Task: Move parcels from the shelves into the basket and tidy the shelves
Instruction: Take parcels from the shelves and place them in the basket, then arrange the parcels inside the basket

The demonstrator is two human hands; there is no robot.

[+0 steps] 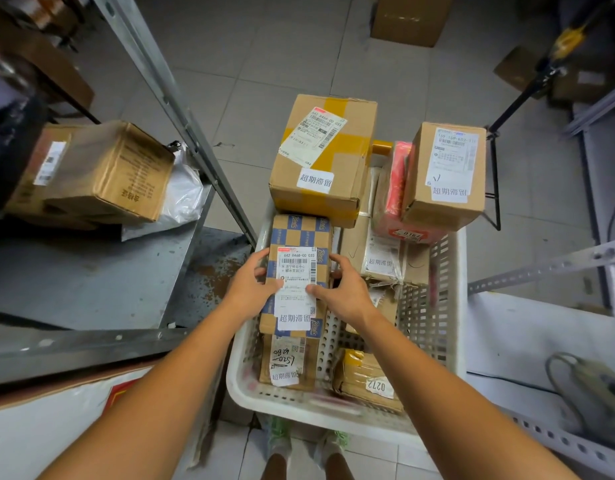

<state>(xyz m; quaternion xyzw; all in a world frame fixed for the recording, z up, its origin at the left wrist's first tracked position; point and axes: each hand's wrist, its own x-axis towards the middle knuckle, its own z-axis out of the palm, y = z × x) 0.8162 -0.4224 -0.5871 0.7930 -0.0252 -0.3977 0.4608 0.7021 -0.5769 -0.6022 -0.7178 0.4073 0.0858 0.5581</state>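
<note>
Basket [458, 306] contents half-hidden; both hands [250, 289] [347, 292] grip checkered parcel [299, 237].

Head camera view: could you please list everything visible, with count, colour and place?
Basket: one, white, on the floor at centre.
Checkered box: one, blue and tan, held over the basket.
Taped box: one, brown with yellow tape, at the basket's far end.
Tall box: one, brown, far right of the basket.
Red parcel: one, beside the tall box.
Small parcels: several, brown, low in the basket.
Shelf box: one, brown, on the grey left shelf.
Floor box: one, brown, top.
Left hand, right hand: gripping the checkered box's sides.
</note>
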